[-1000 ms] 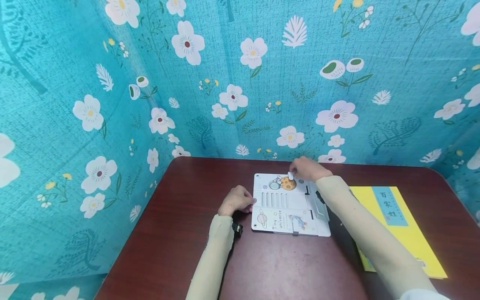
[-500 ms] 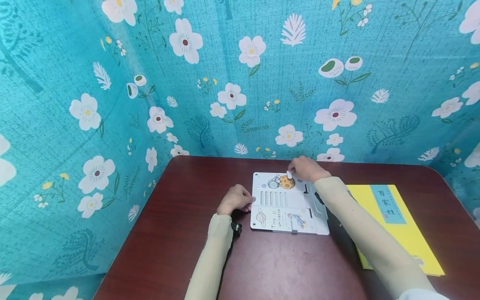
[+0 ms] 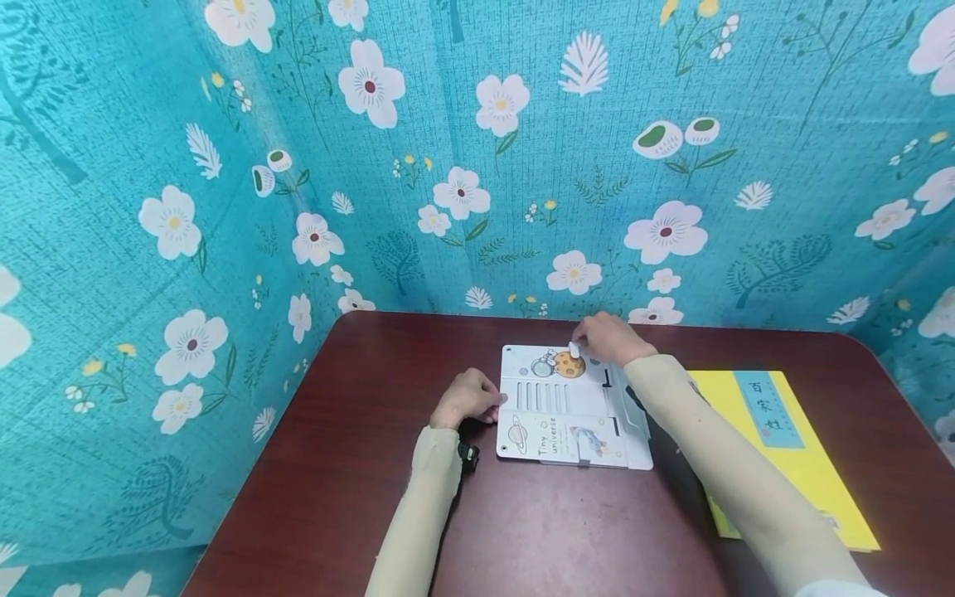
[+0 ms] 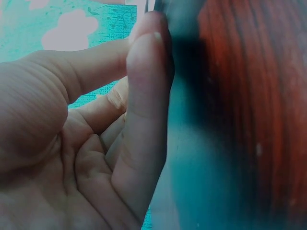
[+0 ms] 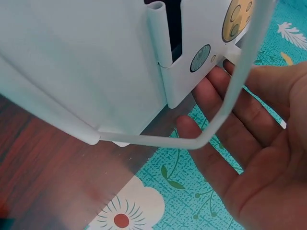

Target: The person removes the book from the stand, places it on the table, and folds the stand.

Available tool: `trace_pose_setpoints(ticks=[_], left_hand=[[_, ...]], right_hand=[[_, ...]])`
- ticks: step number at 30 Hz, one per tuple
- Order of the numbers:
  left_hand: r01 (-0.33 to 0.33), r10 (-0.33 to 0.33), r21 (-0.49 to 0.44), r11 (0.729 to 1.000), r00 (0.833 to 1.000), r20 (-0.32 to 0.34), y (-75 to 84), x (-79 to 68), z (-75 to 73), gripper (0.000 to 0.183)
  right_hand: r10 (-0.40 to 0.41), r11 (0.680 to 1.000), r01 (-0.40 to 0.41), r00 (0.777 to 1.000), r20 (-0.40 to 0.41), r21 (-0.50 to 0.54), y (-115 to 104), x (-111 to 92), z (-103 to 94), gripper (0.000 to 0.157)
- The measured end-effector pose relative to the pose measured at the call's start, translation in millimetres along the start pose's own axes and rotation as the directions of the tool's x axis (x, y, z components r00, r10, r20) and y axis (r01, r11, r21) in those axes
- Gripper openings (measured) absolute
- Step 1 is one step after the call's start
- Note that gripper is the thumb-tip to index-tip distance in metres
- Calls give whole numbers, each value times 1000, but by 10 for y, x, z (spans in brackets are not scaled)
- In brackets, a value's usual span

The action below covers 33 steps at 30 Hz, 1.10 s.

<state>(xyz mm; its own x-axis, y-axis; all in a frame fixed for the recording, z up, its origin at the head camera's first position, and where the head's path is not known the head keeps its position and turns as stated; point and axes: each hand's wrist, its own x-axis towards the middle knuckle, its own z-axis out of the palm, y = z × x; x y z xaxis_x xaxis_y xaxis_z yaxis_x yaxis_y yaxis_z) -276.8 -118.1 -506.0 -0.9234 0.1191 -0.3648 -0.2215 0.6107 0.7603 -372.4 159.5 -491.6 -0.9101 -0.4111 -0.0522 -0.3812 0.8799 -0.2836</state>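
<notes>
A white book stand (image 3: 589,395) with an astronaut, planets and "Tiny universe" printed on it lies on the table in the head view. My left hand (image 3: 470,395) pinches its left edge between thumb and index finger; the left wrist view shows those fingertips (image 4: 148,48) meeting at the edge. At the far edge, my right hand (image 3: 608,338) grips the stand by a small white tab (image 3: 574,349). From the right wrist, a thin white wire support (image 5: 244,72) crosses in front of the hand, and the stand's hinge (image 5: 160,38) shows. The right fingertips are partly hidden behind the panel.
A yellow book (image 3: 813,489) with a blue title label lies to the right, partly under the right forearm. The dark red wooden table (image 3: 582,531) ends at a turquoise flowered curtain (image 3: 462,124) behind and on the left.
</notes>
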Motion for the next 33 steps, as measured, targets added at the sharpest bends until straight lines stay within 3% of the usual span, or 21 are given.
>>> trace_pose_setpoints(ticks=[7, 33], left_hand=[[-1, 1, -21, 1000, 1000, 3, -8, 11, 18, 13], [-13, 14, -44, 999, 1000, 17, -7, 11, 16, 14]], right_hand=[[-13, 1000, 14, 1000, 12, -21, -26, -5, -5, 24], [84, 993, -83, 996, -9, 85, 35, -102, 95, 27]])
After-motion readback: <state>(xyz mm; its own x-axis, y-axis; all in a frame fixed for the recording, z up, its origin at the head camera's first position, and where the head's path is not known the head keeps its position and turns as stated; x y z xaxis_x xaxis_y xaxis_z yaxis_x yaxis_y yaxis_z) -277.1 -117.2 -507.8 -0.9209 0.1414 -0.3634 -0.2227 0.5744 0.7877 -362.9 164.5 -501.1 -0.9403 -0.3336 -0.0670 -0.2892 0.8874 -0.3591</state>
